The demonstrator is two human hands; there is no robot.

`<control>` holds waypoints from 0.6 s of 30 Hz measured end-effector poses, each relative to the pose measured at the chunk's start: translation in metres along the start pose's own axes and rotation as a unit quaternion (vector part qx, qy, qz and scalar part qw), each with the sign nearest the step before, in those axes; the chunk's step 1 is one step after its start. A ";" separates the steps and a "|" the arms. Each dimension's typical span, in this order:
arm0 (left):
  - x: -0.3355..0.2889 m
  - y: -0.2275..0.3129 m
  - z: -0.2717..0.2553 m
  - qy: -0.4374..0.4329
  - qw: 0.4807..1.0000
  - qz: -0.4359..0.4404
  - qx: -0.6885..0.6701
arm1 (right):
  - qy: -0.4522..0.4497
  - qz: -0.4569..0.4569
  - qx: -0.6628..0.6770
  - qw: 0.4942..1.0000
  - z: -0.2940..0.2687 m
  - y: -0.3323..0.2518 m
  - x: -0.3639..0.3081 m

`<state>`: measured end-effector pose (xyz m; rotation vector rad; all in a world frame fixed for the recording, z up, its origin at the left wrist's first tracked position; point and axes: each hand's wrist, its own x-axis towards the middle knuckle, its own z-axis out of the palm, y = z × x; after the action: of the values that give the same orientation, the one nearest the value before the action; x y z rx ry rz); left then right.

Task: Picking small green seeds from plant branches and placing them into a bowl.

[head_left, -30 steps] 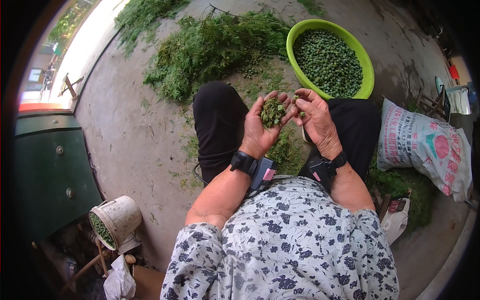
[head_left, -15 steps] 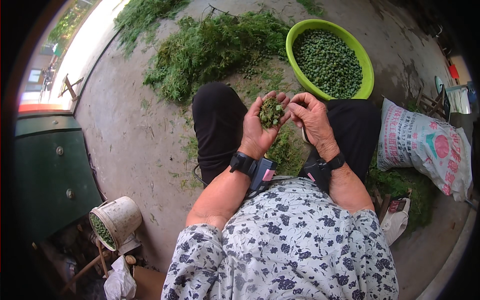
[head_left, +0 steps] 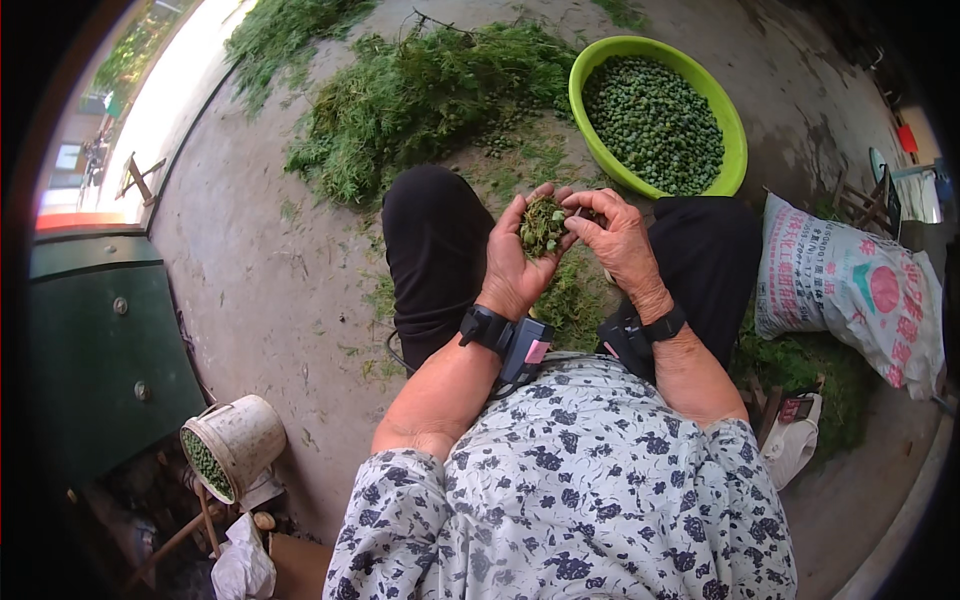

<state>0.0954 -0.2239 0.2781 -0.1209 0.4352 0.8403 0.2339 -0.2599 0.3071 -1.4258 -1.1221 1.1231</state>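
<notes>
My left hand (head_left: 513,265) is cupped, palm up, around a clump of green and brown plant bits (head_left: 541,228). A few pale green pieces show on top of it. My right hand (head_left: 622,240) reaches in from the right with thumb and forefinger pinched at the clump's edge. Whatever lies between those fingertips is too small to make out. Both hands are above the gap between my knees, over green plant litter (head_left: 575,305) on the floor. Just beyond my right knee stands a lime-green basin (head_left: 737,140) filled with small round green cones or berries.
A heap of leafy evergreen branches (head_left: 400,110) lies on the concrete floor ahead. At the right a printed white sack (head_left: 830,290) leans over more greenery. On the left, a tilted white bucket (head_left: 250,435) of green cones or berries sits near a dark green panel (head_left: 110,350).
My right hand has moved slightly left, and its fingertips now meet the edge of the clump. The left hand stays almost still, holding the clump.
</notes>
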 end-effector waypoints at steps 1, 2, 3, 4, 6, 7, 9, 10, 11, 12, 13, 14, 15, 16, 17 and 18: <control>0.000 0.000 0.000 -0.008 1.000 0.003 0.003 | -0.003 -0.093 -0.122 0.988 0.002 0.000 -0.001; 0.001 -0.001 -0.001 -0.010 1.000 0.000 -0.001 | -0.003 -0.093 -0.122 0.988 0.003 -0.001 -0.001; 0.001 -0.001 -0.001 0.002 1.000 -0.009 -0.010 | -0.007 -0.081 -0.175 0.981 0.004 -0.002 -0.001; 0.001 -0.001 0.000 -0.011 1.000 -0.004 -0.005 | -0.010 -0.067 -0.228 0.971 0.005 -0.003 -0.001; 0.000 -0.001 0.001 0.010 1.000 -0.006 -0.019 | -0.001 -0.047 -0.119 0.992 0.003 -0.006 -0.001; -0.001 0.000 0.002 -0.003 1.000 0.001 -0.014 | 0.006 -0.008 -0.015 1.000 0.001 -0.007 -0.001; -0.002 0.000 0.004 -0.018 0.999 0.019 -0.047 | -0.020 0.039 0.184 0.982 -0.008 -0.010 0.001; -0.002 0.001 0.005 -0.013 0.999 0.022 -0.044 | -0.023 0.118 0.359 0.925 -0.012 -0.010 0.001; -0.003 0.001 0.006 -0.017 0.998 0.025 -0.047 | -0.035 0.092 0.390 0.915 -0.013 -0.008 0.000; -0.003 0.001 0.007 -0.019 0.998 0.024 -0.054 | -0.029 0.102 0.388 0.916 -0.014 -0.006 0.000; -0.003 0.001 0.007 -0.021 0.998 0.027 -0.051 | -0.026 0.099 0.369 0.924 -0.014 -0.003 0.001; -0.003 0.001 0.007 -0.018 0.998 0.027 -0.054 | -0.020 0.103 0.347 0.932 -0.013 0.000 0.001; -0.003 0.001 0.007 0.000 0.998 0.021 -0.063 | -0.023 0.096 0.350 0.932 -0.014 0.003 0.001; -0.002 0.002 0.006 -0.015 0.998 0.026 -0.056 | 0.004 0.119 0.342 0.932 -0.014 0.005 0.000; -0.002 0.002 0.006 -0.005 0.999 0.028 -0.044 | 0.044 0.155 0.328 0.931 -0.014 0.008 -0.001; -0.002 0.003 0.005 0.006 0.999 0.026 -0.037 | 0.031 0.139 0.335 0.931 -0.013 0.009 -0.001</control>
<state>0.0937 -0.2218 0.2837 -0.1837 0.4191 0.9071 0.2472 -0.2636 0.2992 -1.0730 -0.4135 1.4688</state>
